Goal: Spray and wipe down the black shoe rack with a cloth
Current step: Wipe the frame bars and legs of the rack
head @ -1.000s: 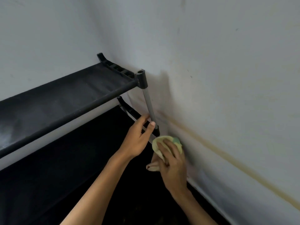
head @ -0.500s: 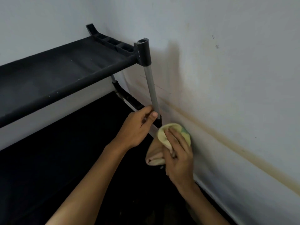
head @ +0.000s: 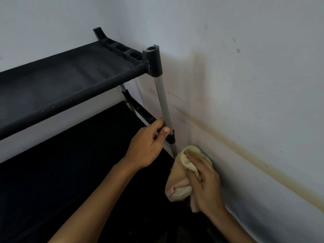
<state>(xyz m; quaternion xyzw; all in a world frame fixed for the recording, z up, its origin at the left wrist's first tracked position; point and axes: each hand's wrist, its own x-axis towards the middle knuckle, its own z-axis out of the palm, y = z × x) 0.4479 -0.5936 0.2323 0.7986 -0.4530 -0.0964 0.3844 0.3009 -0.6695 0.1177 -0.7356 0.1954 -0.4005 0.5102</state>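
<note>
Our right hand [head: 204, 185] clutches the yellow cloth [head: 182, 174] against the lower stretch of the silver corner post [head: 162, 100], our left hand [head: 149, 146] grips that post above its black joint, and the black shoe rack [head: 70, 79] stands in the wall [head: 245, 67] corner beyond.

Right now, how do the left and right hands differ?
The left hand grips the rack's silver pole just above its lower black joint; the right hand holds a yellow cloth lower down, against the pole's base by the wall. Left sits higher, right lower. Both work the same corner post.
</note>
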